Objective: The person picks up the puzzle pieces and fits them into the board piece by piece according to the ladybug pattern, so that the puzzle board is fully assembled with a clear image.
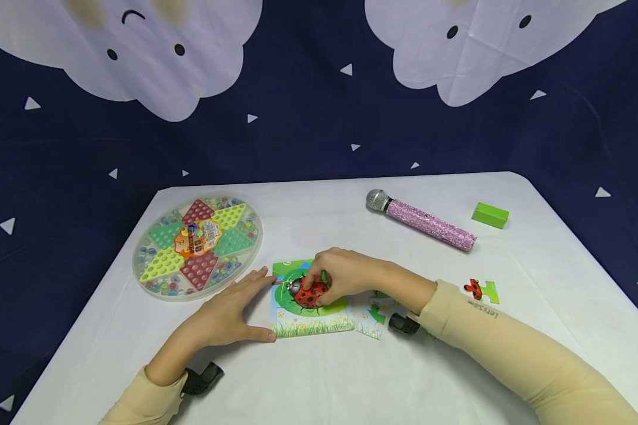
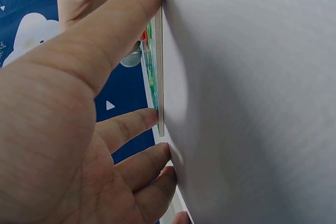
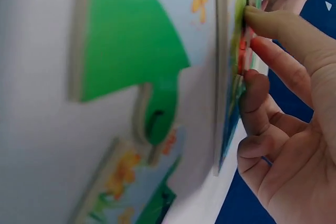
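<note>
A ladybug jigsaw board (image 1: 313,327) lies flat on the white table. My left hand (image 1: 220,313) is spread at its left side, with the thumb by the lower corner and the index fingertip on the upper left edge. Over the board's middle, my right hand (image 1: 348,273) pinches the red ladybug puzzle piece (image 1: 303,293) between thumb and fingers; the hand covers part of it. Loose puzzle pieces (image 1: 369,324) lie just right of the board, partly hidden beneath the right wrist. In the right wrist view a green puzzle piece (image 3: 134,45) shows up close.
A round Chinese checkers set (image 1: 202,289) with marbles sits at the back left. Toward the back right are a pink glitter microphone (image 1: 425,221) and a green block (image 1: 490,215). Another red and green puzzle piece (image 1: 489,291) lies beyond the right forearm.
</note>
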{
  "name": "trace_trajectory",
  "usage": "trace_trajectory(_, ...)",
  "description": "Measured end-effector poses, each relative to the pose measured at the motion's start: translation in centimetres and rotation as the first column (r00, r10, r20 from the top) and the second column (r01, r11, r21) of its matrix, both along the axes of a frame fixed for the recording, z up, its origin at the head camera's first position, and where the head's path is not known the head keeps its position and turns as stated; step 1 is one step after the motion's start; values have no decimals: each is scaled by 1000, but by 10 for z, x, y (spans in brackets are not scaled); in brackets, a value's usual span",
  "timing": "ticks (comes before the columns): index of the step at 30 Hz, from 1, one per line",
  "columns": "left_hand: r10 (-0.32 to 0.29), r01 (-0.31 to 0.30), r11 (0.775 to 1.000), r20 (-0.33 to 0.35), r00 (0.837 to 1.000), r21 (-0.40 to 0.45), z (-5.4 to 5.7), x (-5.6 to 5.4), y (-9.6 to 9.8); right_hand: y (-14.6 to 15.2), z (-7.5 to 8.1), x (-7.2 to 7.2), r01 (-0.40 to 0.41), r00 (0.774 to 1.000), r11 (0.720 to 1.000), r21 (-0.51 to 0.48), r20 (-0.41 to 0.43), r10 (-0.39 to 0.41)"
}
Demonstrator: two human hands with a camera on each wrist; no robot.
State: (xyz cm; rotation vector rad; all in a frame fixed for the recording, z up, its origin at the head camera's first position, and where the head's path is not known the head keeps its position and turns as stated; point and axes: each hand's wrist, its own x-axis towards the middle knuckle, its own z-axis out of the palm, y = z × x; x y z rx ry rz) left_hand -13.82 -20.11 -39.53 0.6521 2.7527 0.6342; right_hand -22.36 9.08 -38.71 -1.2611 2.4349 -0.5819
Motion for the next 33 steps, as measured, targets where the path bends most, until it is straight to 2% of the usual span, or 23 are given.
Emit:
trace_trajectory(11, -8, 8, 1000, 2, 1000, 0, 0, 0, 1, 1, 7, 1, -8, 1000, 998, 55, 27, 7)
trace_trajectory(20, -6, 6, 1000, 6, 1000, -3, 2, 0, 1, 2, 7, 3, 2, 999, 999, 34, 35, -4)
trace_trajectory(33, -11, 11, 1000, 11, 1000, -1, 2, -1, 1, 6, 13, 6, -47, 999, 997, 68, 7, 47)
